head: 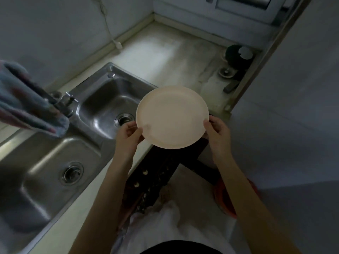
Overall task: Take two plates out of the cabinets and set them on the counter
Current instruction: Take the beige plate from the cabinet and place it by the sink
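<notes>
A pale pink round plate (172, 116) is held level in the air above the front edge of the light counter (165, 57). My left hand (128, 136) grips its left rim, thumb on top. My right hand (218, 132) grips the right rim the same way. Only this one plate is in view. Below the plate a dark cabinet front (161, 173) with small knobs runs under the counter edge.
A double steel sink (102, 88) lies left of the plate, with a tap (64, 101) and a blue striped towel (23, 99) hanging over it. A dark round container (236, 55) stands at the counter's far right. A red object (223, 197) sits on the floor.
</notes>
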### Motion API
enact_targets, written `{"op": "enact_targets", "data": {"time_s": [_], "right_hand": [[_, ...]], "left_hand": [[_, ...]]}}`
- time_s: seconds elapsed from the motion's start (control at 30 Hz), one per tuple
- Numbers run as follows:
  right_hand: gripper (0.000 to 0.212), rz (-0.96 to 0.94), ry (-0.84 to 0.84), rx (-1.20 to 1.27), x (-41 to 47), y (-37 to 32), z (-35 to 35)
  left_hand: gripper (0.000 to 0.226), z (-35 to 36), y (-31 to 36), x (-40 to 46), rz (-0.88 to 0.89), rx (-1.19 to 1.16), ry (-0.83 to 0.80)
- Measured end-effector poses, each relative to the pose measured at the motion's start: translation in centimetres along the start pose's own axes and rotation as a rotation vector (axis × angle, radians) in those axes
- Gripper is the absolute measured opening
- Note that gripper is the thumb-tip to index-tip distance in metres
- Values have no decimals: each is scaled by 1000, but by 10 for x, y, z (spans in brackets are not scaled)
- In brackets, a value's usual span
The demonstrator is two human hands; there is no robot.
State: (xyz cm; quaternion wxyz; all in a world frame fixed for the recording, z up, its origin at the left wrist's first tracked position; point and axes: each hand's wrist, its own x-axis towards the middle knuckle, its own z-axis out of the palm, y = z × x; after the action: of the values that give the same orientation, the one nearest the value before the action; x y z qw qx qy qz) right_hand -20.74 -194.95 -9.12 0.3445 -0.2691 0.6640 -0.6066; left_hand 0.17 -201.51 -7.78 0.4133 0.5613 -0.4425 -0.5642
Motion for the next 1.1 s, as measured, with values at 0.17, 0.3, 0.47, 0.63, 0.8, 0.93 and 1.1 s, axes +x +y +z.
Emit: {"op": "enact_targets", "data": {"time_s": [0.17, 0.3, 0.47, 0.63, 0.8, 0.93, 1.1], "right_hand": [[16, 10, 21, 22, 66, -11, 27], [17, 31, 22, 25, 107, -21, 45], [25, 12, 26, -3, 169, -36, 69], [30, 15, -15, -3, 251, -47, 99], [32, 29, -86, -36, 338, -45, 129], [30, 44, -99, -91, 397, -33, 154], [34, 82, -78, -118, 457, -11, 186]], "left_hand": [[24, 19, 21, 70, -23, 17, -5], [26, 32, 38, 113, -3, 29, -11], [31, 44, 58, 170, 46, 119, -30], [33, 67, 76, 237, 30, 111, 14], [33, 91, 84, 312, -51, 104, 71], [31, 112, 78, 374, -104, 73, 138], [26, 128, 64, 447, -163, 114, 197]]}}
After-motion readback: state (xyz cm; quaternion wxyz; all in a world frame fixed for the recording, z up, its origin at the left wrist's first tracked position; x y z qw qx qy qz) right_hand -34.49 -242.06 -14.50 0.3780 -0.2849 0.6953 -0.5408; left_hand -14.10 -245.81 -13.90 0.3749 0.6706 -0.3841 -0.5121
